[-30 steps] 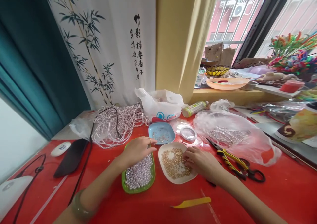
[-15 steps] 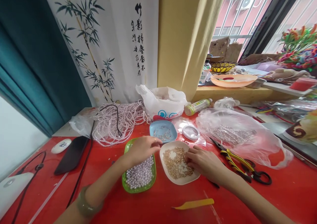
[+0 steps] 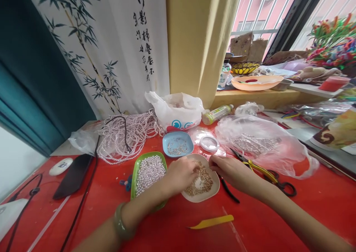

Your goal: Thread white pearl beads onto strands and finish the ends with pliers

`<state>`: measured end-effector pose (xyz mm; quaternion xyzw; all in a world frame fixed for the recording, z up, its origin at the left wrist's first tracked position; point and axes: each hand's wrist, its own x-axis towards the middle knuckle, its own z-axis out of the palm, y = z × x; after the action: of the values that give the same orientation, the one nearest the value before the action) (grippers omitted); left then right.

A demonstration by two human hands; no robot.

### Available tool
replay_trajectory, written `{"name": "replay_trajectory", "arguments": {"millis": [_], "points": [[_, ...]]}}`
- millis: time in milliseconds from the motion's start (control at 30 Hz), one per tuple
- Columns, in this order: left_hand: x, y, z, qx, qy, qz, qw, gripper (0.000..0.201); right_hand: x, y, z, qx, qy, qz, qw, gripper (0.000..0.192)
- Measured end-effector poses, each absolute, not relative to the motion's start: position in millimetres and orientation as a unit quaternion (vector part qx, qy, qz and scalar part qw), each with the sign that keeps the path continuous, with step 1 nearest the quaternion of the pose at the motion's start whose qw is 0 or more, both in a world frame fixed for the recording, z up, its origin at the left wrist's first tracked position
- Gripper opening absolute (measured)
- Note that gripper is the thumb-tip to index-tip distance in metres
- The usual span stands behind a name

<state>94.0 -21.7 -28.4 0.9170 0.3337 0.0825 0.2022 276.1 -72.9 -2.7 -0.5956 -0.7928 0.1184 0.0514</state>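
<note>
1. Red tabletop (image 3: 278, 215) carries everything under my hands.
2. Green tray (image 3: 135, 170) of pearls now lies just left of my left hand (image 3: 180, 174), which has crossed to the white dish (image 3: 213, 190) of gold beads, fingers curled, pinching.
3. Right hand (image 3: 228, 170) rests at the dish's far rim, loosely closed; what it grips, I cannot tell.

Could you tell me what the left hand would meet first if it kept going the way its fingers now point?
Most likely the gold beads in the white dish: the left hand already reaches over them, toward the right hand.
</note>
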Motion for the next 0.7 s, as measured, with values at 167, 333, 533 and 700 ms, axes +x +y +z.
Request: {"name": "replay_trajectory", "arguments": {"millis": [167,333,533,700], "points": [[102.3,-18.0,-29.2,0.910,0.348,0.062,0.216,0.019,278.6,-65.2,1.8,-0.596,-0.793,0.109,0.065,0.018],[106.3,-13.8,-31.6,0.885,0.347,0.079,0.300,0.027,280.6,-56.7,12.3,-0.576,-0.803,0.135,0.073,0.019],[98.5,-3.7,-44.1,0.765,0.368,0.152,0.506,0.021,284.3,-52.9,10.0,-0.547,-0.822,0.139,0.078,0.026],[84.4,0.0,-40.6,0.714,0.385,0.192,0.552,0.027,300.5,-43.1,11.8,-0.568,-0.801,0.126,0.141,0.024]]}}
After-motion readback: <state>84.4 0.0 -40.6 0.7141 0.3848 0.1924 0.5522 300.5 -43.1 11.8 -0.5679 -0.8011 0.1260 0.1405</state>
